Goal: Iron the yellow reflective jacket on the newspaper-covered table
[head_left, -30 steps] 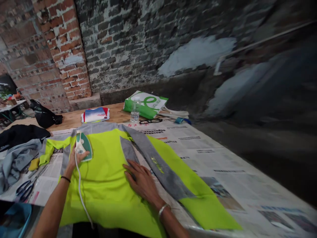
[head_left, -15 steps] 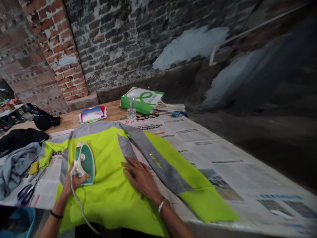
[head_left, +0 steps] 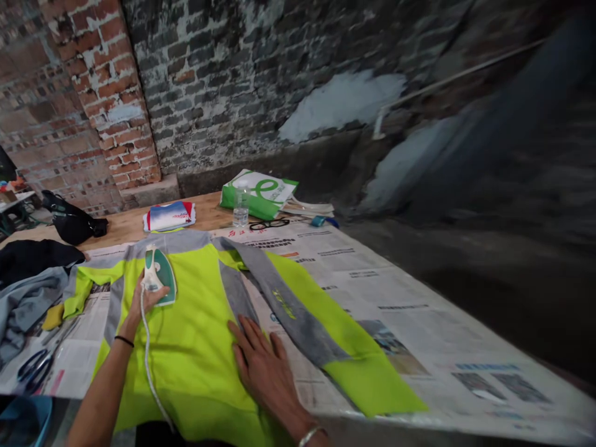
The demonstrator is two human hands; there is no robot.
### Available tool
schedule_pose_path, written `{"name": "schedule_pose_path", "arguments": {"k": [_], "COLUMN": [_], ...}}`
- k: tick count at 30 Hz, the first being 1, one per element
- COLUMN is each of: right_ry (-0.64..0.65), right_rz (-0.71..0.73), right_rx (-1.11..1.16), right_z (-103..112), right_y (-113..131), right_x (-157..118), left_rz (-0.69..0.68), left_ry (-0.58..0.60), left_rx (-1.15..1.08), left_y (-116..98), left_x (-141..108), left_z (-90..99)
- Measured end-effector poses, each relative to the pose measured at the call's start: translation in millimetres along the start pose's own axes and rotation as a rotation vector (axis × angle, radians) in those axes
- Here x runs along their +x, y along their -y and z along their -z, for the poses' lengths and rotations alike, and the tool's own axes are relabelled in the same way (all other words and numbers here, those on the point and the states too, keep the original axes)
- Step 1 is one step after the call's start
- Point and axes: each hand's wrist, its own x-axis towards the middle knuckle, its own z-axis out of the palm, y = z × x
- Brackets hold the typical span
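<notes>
A yellow-green and grey long-sleeved top (head_left: pixel 195 323) lies spread over newspaper on the table. My left hand (head_left: pixel 151 297) is wrapped round the handle of a white and green iron (head_left: pixel 164 279), which sits on the upper left of the top's body. From the iron's rear a pale cord (head_left: pixel 148 360) runs down toward me across the cloth. Lower down, my right hand (head_left: pixel 265 363) lies flat with fingers spread on the right edge of the body, near the grey side panel (head_left: pixel 236 290). The right sleeve (head_left: pixel 321 316) stretches out diagonally beyond it.
Scissors (head_left: pixel 36 367), a yellow piece (head_left: pixel 53 316) and grey-blue cloth (head_left: pixel 28 304) lie at left, near a black bag (head_left: pixel 72 217). Farther back are a folded packet (head_left: pixel 170 216), a water bottle (head_left: pixel 241 208), glasses (head_left: pixel 270 224) and a green-white bag (head_left: pixel 261 194). Brick walls stand behind.
My left hand has pushed the iron up the top, away from me, toward the collar. My right hand stays on the cloth, a little lower in view. The view has shifted slightly.
</notes>
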Motion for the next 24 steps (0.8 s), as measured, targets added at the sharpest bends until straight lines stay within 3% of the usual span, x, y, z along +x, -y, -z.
{"name": "schedule_pose_path", "arguments": {"k": [5, 8, 10, 12, 15, 19, 24], "right_ry": [0.084, 0.029, 0.046, 0.098, 0.140, 0.165, 0.274], "right_rz": [0.069, 0.134, 0.184, 0.182, 0.122, 0.152, 0.069], "right_rx": [-0.028, -0.029, -0.012, -0.011, -0.039, -0.083, -0.141], "right_z": [21.2, 29.4, 25.4, 14.6, -6.1, -30.8, -49.2], "right_y": [-1.6, 12.6, 26.2, 38.4, 48.9, 40.9, -0.4], "right_x": [36.7, 84.4, 121.2, 158.4, 209.0, 252.4, 276.6], "left_rz": [-0.030, -0.080, -0.093, -0.066, 0.011, 0.102, 0.129], "left_ry": [0.063, 0.276, 0.403, 0.357, 0.143, 0.001, -0.004], "left_rx": [-0.022, -0.078, -0.118, -0.042, 0.219, 0.458, 0.674], "left_y": [-1.5, 8.4, 20.4, 35.1, 57.9, 84.1, 103.4], "left_x": [-26.5, -39.0, -34.7, -19.4, 15.4, 55.3, 82.6], "left_z": [5.0, 24.9, 44.2, 62.2, 72.8, 49.8, 12.3]}}
